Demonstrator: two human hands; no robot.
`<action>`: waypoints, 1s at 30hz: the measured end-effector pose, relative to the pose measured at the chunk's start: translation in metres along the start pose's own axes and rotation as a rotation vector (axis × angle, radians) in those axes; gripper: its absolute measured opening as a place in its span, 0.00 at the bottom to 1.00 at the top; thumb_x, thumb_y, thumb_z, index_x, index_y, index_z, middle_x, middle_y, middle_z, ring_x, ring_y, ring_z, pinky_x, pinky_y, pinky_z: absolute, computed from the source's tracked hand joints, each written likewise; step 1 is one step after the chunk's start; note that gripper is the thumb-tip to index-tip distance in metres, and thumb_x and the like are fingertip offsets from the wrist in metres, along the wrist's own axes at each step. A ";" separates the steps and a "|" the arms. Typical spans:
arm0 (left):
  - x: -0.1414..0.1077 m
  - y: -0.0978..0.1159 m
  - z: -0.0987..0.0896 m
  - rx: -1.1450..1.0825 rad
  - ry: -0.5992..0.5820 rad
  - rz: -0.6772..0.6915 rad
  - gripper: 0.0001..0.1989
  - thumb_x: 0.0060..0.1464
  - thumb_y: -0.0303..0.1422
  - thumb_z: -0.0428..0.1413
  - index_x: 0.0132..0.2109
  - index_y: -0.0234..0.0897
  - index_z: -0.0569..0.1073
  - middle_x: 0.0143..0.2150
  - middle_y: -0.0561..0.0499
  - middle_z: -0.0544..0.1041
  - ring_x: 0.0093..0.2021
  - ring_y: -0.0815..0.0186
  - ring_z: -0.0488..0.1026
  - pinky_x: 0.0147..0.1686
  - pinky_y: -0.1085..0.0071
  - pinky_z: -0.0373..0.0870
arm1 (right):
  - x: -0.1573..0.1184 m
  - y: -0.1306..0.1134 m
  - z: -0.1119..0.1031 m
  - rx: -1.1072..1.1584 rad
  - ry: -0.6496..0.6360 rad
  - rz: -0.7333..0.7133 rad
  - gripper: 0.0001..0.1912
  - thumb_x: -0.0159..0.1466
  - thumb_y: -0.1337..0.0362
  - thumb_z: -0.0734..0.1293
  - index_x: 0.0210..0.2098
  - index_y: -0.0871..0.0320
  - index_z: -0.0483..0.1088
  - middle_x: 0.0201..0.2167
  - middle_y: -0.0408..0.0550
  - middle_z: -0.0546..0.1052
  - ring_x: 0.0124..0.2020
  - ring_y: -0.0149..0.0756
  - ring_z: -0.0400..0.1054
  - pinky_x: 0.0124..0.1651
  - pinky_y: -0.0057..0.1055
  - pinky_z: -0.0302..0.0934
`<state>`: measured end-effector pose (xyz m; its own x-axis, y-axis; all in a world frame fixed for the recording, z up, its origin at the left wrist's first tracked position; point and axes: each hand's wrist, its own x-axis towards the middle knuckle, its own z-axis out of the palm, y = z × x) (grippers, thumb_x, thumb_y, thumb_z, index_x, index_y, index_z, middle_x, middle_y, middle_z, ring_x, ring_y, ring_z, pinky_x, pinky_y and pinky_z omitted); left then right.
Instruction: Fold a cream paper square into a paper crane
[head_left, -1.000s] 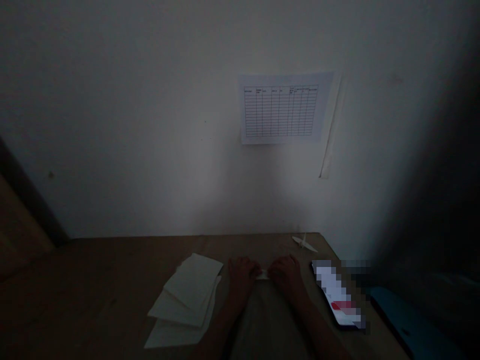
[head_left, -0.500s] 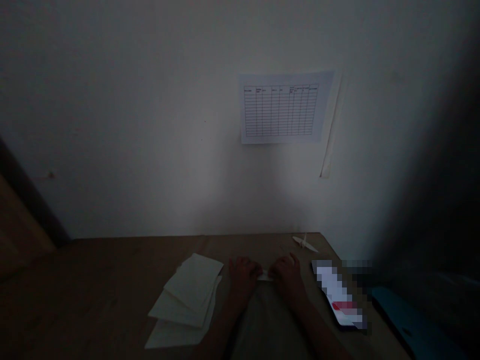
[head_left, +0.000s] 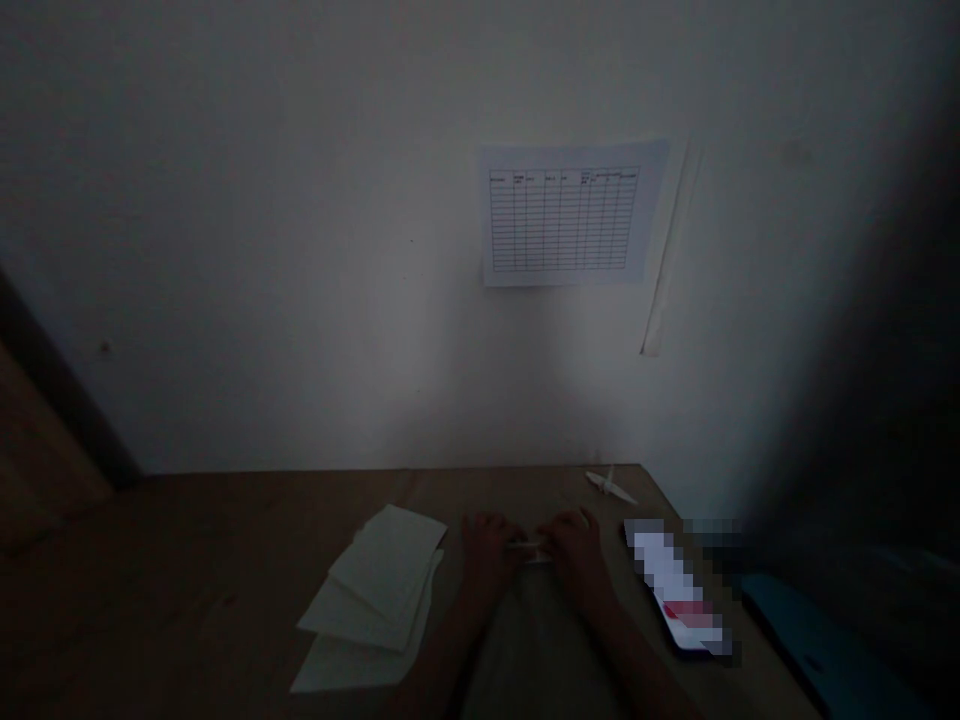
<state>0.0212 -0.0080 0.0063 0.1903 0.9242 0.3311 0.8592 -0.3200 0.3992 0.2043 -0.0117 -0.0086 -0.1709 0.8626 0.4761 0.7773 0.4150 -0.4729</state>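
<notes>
And pinching folded paper (head_left: pixel 538 560) at opposite ends with left hand (head_left: pixel 486 548) and right hand (head_left: pixel 574 548), short of the desk (head_left: pixel 225 570)'s far edge

A gridded sheet (head_left: pixel 570 218) hangs on the wall (head_left: pixel 285 220), and a phone (head_left: pixel 675 590) (screen lit) lies near a blue object (head_left: pixel 817 632).

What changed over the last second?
The small white paper between the left hand and right hand now shows two pale edges with a darker gap, where one pale strip showed before. Neither hand visibly let go. Paper sheets, folded paper bird and phone stayed put.
</notes>
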 end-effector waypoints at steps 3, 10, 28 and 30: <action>0.000 0.000 0.000 0.004 0.010 -0.003 0.07 0.62 0.38 0.60 0.40 0.50 0.84 0.43 0.50 0.82 0.54 0.53 0.71 0.65 0.40 0.46 | 0.000 -0.002 -0.001 -0.004 -0.029 -0.001 0.13 0.63 0.73 0.67 0.35 0.49 0.80 0.34 0.44 0.81 0.50 0.42 0.70 0.68 0.50 0.40; 0.000 0.001 -0.005 0.042 -0.021 -0.013 0.09 0.64 0.37 0.58 0.38 0.53 0.84 0.43 0.50 0.82 0.54 0.52 0.70 0.65 0.37 0.44 | -0.001 -0.007 -0.001 -0.083 -0.059 -0.025 0.09 0.65 0.71 0.69 0.37 0.51 0.78 0.39 0.45 0.81 0.52 0.42 0.68 0.65 0.43 0.48; -0.004 0.008 0.000 0.087 -0.002 0.003 0.07 0.65 0.36 0.58 0.43 0.45 0.81 0.46 0.49 0.81 0.54 0.54 0.71 0.67 0.37 0.44 | 0.001 -0.012 0.000 -0.232 -0.051 0.006 0.05 0.67 0.66 0.69 0.35 0.53 0.78 0.38 0.47 0.81 0.50 0.46 0.67 0.64 0.47 0.46; -0.004 0.007 0.001 0.097 0.000 0.003 0.06 0.64 0.37 0.59 0.43 0.46 0.81 0.46 0.49 0.81 0.54 0.53 0.71 0.67 0.36 0.43 | 0.000 -0.010 -0.002 -0.242 -0.043 -0.002 0.05 0.67 0.66 0.69 0.35 0.53 0.77 0.39 0.47 0.81 0.50 0.46 0.68 0.65 0.48 0.44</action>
<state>0.0267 -0.0139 0.0072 0.1927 0.9232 0.3324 0.9008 -0.3008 0.3132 0.1974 -0.0167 -0.0021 -0.1944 0.8752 0.4429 0.8983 0.3402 -0.2780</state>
